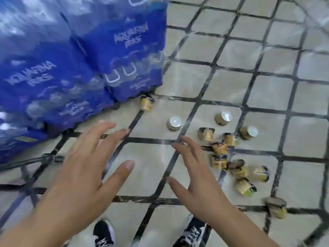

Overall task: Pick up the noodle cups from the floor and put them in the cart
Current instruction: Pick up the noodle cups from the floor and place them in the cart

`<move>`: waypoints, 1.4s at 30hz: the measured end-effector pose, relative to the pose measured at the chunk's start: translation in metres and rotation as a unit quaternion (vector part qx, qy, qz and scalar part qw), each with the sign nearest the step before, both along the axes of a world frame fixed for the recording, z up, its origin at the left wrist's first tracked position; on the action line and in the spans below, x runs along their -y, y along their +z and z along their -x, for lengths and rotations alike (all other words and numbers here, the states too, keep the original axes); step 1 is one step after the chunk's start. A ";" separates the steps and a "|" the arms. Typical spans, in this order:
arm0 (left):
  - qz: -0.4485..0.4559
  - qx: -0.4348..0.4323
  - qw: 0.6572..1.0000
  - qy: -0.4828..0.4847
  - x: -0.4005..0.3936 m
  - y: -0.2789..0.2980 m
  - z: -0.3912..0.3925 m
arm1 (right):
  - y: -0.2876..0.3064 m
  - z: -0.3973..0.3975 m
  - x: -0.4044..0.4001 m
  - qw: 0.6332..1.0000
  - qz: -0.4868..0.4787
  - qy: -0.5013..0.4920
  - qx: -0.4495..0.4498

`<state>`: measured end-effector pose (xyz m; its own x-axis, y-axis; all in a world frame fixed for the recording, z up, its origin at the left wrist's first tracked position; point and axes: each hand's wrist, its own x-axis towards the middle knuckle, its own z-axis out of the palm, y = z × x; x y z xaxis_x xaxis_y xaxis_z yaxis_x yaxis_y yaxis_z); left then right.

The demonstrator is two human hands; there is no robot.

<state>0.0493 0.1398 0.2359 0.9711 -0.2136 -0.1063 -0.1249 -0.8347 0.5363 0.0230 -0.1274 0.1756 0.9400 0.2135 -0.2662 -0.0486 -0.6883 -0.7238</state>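
Noodle cups [206, 134] scattered over the tiled floor [272, 90], mostly from 3 to 5 o'clock of the hands, lying on their sides or upended with foil lids catching the light. 1 cup [146, 103] apart at 12 o'clock, touching the blue water packs [74, 59]. Another [174, 123] alone at 1 o'clock. Left hand [83, 163] and right hand [199, 177] both spread wide above the floor, fingers straight, holding nothing. Cart not plainly identifiable. Probably light, thin-walled and easily dented, with slick wrap. Best taken round the sidewall with fingers and thumb, gently, or 2 at once against each other. Shoes [104, 232] visible at 6 o'clock.
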 end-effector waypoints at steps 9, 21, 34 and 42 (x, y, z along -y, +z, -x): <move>-0.042 -0.091 0.973 -0.208 0.323 -0.086 -0.029 | -0.052 0.077 0.314 0.973 0.096 -0.188 -0.091; -0.063 -0.288 0.934 -0.203 0.551 -0.269 -0.114 | -0.210 0.113 0.529 0.845 0.051 -0.466 -0.259; -0.118 -0.311 0.929 -0.164 0.698 -0.560 -0.209 | -0.538 0.062 0.639 0.598 -0.117 -0.695 -0.380; -0.137 -0.351 0.919 -0.116 0.735 -0.638 -0.213 | -0.589 0.074 0.635 0.607 -0.145 -0.717 -0.310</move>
<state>0.2624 -0.5956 -0.4022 0.5748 -0.2779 -0.7697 -0.0208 -0.9452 0.3258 -0.0512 -0.7627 -0.4131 -0.0464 -0.5830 -0.8112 -0.7726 0.5357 -0.3408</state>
